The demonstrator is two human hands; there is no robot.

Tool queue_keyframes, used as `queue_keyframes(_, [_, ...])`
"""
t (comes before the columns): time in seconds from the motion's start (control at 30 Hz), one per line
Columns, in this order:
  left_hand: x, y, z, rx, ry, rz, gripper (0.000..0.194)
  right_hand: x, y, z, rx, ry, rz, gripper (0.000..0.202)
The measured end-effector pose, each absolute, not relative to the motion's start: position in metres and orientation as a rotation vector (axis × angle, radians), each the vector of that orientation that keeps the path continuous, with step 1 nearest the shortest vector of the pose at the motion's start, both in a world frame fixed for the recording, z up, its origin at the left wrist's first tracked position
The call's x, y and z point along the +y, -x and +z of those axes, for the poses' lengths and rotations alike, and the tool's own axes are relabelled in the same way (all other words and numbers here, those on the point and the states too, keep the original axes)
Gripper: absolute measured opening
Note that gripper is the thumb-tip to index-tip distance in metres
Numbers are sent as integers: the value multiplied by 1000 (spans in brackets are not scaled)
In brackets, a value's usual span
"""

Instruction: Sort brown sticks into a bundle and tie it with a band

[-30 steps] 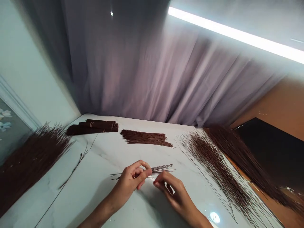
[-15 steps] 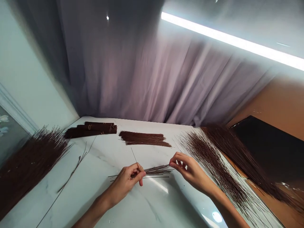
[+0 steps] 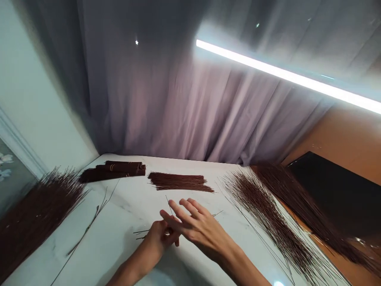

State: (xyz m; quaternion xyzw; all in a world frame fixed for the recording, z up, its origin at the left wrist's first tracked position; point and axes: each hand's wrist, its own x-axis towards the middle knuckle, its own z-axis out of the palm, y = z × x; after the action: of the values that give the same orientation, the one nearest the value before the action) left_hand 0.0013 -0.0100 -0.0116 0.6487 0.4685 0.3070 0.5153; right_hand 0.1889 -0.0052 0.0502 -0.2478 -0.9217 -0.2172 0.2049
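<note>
While the left hand (image 3: 155, 240) closes around thin sticks (image 3: 141, 231), the right hand (image 3: 199, 226), fingers (image 3: 180, 213) spread, has moved from their tips across it, bringing both to one place.

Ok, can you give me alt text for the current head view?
A person's right hand, spread open, partly hides the left hand, which holds thin brown sticks over a white marbled table. Beyond them lie a stack of sticks and, left of it, tied bundles. A left pile and a right pile flank them, before a grey-purple curtain.
</note>
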Motion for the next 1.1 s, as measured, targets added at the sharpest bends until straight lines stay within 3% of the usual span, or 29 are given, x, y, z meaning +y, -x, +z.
queue_keyframes(0.17, [-9, 2, -3, 1073, -1563, 797, 31, 9, -204, 29, -2479, 743, -815, 19])
queue_keyframes(0.4, [-14, 6, 10, 1136, -1623, 758, 34, -16, -226, 18, -2200, 1017, -443, 30])
queue_keyframes(0.53, [-12, 6, 2, 1129, -1573, 768, 36, -50, -216, 4, -1574, 1285, 200, 17])
queue_keyframes(0.67, [-17, -6, -10, 1057, -1475, 766, 38, -64, -189, -21, -1140, 1363, 1044, 46])
queue_keyframes(0.73, [-22, -14, -12, 997, -1443, 729, 40, -61, -180, -25, -1093, 1247, 1220, 53])
queue_keyframes(0.93, [-22, -5, 8, 1122, -1841, 705, 27, -35, -230, 6, -979, 1204, 1121, 45])
queue_keyframes(1.1, [-4, 19, 4, 1355, -2095, 595, 14, 2, -360, 24, -1233, 1572, 504, 52])
